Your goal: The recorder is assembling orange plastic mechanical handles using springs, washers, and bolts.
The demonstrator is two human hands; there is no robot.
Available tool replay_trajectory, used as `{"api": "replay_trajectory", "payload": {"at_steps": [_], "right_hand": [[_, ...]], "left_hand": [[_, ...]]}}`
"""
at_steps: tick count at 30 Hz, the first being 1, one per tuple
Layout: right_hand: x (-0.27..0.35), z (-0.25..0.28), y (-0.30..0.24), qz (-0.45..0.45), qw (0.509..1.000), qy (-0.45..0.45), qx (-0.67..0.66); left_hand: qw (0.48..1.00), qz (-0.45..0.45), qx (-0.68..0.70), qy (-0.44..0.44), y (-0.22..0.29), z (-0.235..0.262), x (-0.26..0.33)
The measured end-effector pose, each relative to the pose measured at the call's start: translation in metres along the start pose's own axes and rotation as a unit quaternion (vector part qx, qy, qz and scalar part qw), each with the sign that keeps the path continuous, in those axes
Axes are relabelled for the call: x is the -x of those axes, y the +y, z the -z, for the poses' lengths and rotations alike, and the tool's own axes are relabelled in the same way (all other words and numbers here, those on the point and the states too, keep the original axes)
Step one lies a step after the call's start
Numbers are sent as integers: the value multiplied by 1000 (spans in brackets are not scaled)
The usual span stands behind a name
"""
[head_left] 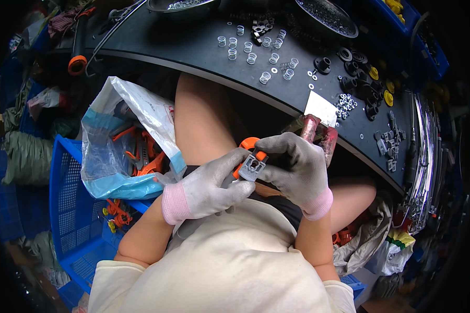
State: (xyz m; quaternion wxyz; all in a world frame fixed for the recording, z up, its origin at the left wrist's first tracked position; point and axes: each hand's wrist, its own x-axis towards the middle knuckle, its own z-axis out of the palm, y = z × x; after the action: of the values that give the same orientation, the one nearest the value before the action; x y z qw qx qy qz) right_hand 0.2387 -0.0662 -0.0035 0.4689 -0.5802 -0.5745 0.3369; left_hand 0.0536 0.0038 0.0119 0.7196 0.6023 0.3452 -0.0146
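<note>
In front of my belly, both gloved hands meet around a grey and orange piece [253,168] that looks like the head of a bar clamp. My left hand [209,183] is closed around its lower part, with the thumb stretched along the near side. From the right, my right hand [298,169] pinches the piece by its orange top between bent fingers and thumb. A square grey face with an opening in it points up. Both gloves are grey with pink cuffs. The lower end of the piece is hidden by my left palm.
The dark workbench [193,47] carries loose coil springs [251,58], small nuts [345,104] and black bushings [322,64]. Pliers with red grips [310,127] hang over its edge. At left, a plastic bag [115,180] holds orange parts beside a blue crate [68,208]. Metal bars [423,167] stand at right.
</note>
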Motion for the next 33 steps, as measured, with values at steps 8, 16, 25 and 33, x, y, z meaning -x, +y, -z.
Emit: {"api": "replay_trajectory", "payload": {"at_steps": [8,16,25,33], "right_hand": [[-20,24,-34,78,983,-112,122],[-190,109,34,33,939,18,341],[-274,61,26,77,829,-255,492],[-261,85,28,197,901,-165,350]], "left_hand": [[999,3,49,3,1,15,13],[981,-69,172,66,-16,21,13],[951,-86,211,209,-24,30,30],[938,-118,248,210,-16,28,27]]}}
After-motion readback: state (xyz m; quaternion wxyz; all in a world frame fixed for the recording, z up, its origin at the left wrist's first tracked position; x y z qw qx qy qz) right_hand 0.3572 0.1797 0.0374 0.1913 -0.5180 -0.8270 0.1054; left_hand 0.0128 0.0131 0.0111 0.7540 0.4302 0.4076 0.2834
